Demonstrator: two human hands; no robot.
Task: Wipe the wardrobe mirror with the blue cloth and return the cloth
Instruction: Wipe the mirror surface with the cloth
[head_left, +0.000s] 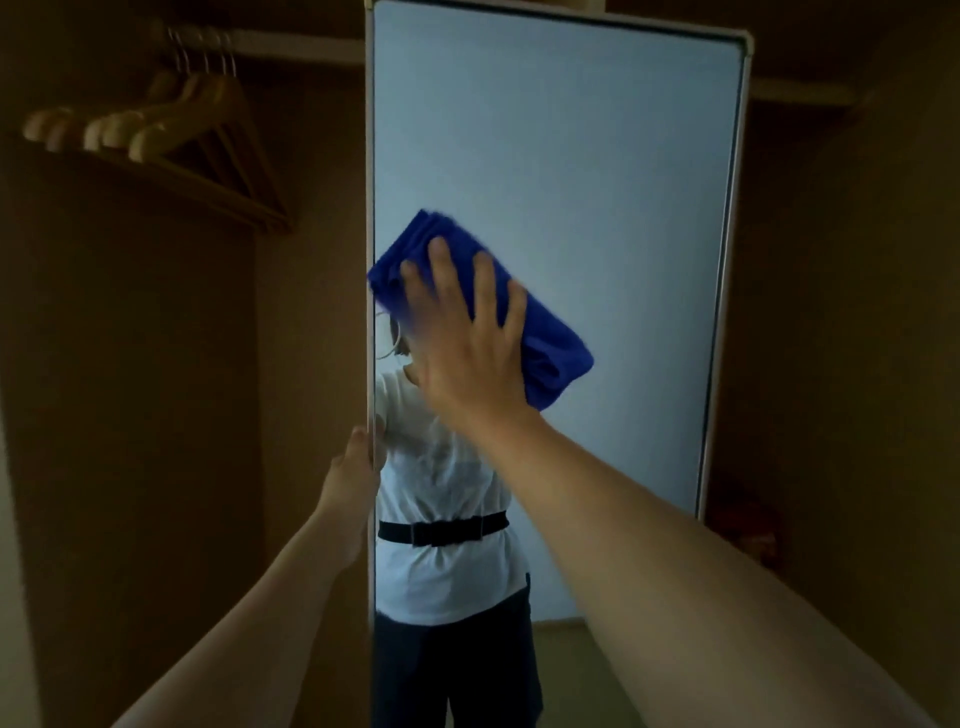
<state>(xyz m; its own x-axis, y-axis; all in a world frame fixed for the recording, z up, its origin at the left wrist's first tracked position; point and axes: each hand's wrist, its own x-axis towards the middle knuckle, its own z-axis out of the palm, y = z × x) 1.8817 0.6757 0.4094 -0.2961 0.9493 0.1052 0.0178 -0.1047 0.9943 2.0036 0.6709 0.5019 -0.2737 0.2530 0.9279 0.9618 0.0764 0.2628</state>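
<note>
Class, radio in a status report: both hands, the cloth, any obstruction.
Right hand flat, pressing blue cloth on mirror. Left hand gripping mirror's left edge. Nothing blocking the glass.

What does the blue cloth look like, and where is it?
The blue cloth is deep blue and looks soft and fuzzy, like microfibre. It is folded into a thick bunch, tilted, and lies flat against the mirror near its left edge. The right hand presses it there with spread, straight fingers.

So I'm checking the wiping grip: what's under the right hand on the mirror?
The folded blue cloth lies under the right hand, whose spread fingers press it to the mirror. The glass beneath the cloth is covered and cannot be seen.
</note>
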